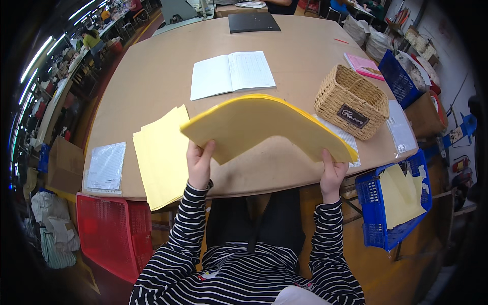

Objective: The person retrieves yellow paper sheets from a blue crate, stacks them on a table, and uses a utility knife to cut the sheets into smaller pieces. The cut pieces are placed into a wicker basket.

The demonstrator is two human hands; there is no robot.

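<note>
Between my two hands a stack of yellow sheets is raised over the near part of the table, its middle bowed upward. My left hand grips the stack's left end, thumb on the near face. At the right end, my right hand pinches the lower corner the same way. The fingers behind the sheets are hidden. To the left of the held stack, more yellow sheets lie loosely fanned, reaching over the table's front edge. An open notebook lies just beyond the raised stack.
On the brown table, a woven basket stands right, near a pink book. A black folder lies at the far edge. Below the front edge are a red crate at left and a blue crate with yellow sheets at right.
</note>
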